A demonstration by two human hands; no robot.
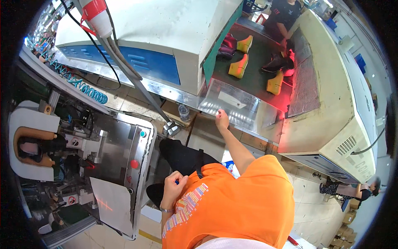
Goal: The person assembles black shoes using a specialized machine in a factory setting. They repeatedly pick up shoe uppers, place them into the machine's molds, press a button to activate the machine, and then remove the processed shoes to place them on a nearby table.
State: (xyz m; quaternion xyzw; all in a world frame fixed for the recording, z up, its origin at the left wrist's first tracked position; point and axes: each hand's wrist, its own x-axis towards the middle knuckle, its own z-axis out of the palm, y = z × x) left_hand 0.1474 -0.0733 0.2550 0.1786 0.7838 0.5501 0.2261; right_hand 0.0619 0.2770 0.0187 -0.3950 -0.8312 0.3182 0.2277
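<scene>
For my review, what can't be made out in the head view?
All in the head view:
Small blue object: mostly hidden inside the closed left hand.
Right hand: whether it touches the shiny silver metal plate is unclear; the hand covers the spot.
Red-and-white plastic connector: top cut off by the picture's upper edge.

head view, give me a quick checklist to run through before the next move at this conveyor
1. Shoes on the conveyor: ok, several with yellow soles.
2. Right hand clear of the metal plate: cannot tell, it is at the near edge.
3. Left hand empty: cannot tell, some blue shows at its curled fingers.
4. Red button uncovered: ok.
5. Co-worker's hand clear of the dark shoe: cannot tell, they are close.
</scene>
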